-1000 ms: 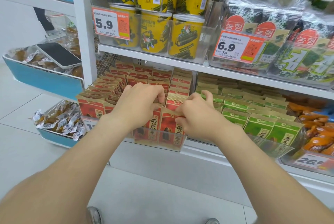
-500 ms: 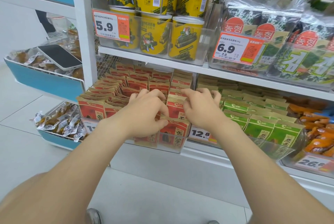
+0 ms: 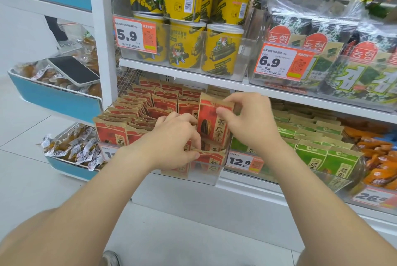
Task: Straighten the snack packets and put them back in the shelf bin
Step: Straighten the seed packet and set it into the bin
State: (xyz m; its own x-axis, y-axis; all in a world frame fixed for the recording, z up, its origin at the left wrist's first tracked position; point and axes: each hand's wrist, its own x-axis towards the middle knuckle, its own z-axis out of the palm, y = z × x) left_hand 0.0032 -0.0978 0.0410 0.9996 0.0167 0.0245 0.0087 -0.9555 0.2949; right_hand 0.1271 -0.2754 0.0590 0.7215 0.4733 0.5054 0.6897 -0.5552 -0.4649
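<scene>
Red and tan sunflower-seed packets (image 3: 150, 106) fill a clear shelf bin (image 3: 206, 176) on the lower shelf, in several rows. My right hand (image 3: 249, 121) pinches the top right corner of one red packet (image 3: 211, 124) and holds it upright, raised above the front row. My left hand (image 3: 171, 143) is down in the front of the bin, fingers curled round the packets there, thumb on the top edge of the front packet (image 3: 209, 159). The left rows lean backwards.
Green packets (image 3: 322, 149) sit in the bin to the right, orange snacks (image 3: 378, 158) beyond. Yellow seaweed tubs (image 3: 184, 44) and seaweed bags (image 3: 348, 68) stand on the shelf above. A blue side rack (image 3: 53, 96) at the left holds wrapped snacks and a phone (image 3: 73, 70).
My right hand has lifted one red packet up out of the front row. My left hand has stayed low in the bin front, holding the packets there.
</scene>
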